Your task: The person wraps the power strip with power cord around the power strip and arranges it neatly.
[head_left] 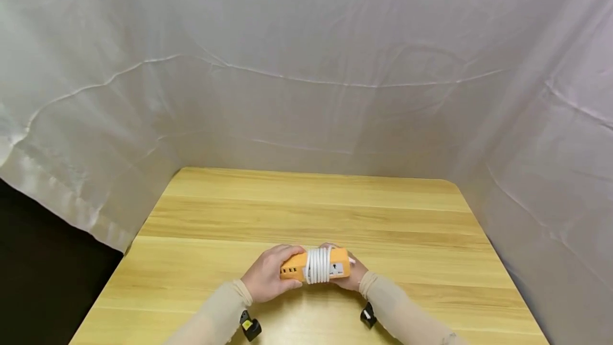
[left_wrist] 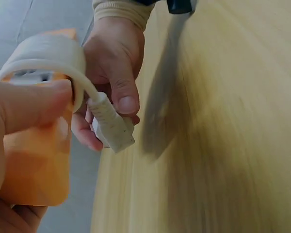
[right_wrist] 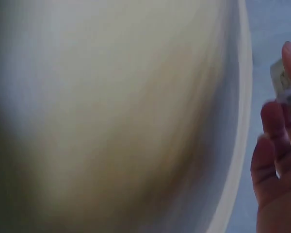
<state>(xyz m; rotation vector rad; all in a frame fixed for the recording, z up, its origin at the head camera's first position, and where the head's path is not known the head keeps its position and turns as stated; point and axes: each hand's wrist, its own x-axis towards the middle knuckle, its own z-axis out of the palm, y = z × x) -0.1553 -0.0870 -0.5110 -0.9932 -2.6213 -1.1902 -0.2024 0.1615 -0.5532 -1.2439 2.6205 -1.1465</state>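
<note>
My left hand (head_left: 268,277) grips the left end of an orange power strip (head_left: 341,255), thumb on its near side. White cord (head_left: 318,266) is wound in several tight turns around the strip's middle. Sockets and small USB-like ports show on the face turned toward me. At the other end my right hand (head_left: 355,279) is partly hidden behind the strip. The left wrist view shows this right hand (left_wrist: 117,58) pinching the white plug (left_wrist: 115,130) at the cord's end between thumb and fingers. Part of the pale plug (right_wrist: 280,77) appears at the right wrist view's edge.
A light wood-grain table (head_left: 306,206) lies under both hands. Grey-white fabric (head_left: 325,111) hangs behind it and along both sides. Dark wrist-camera mounts (head_left: 250,326) hang below the cuffs. Much of the right wrist view is a blurred pale surface.
</note>
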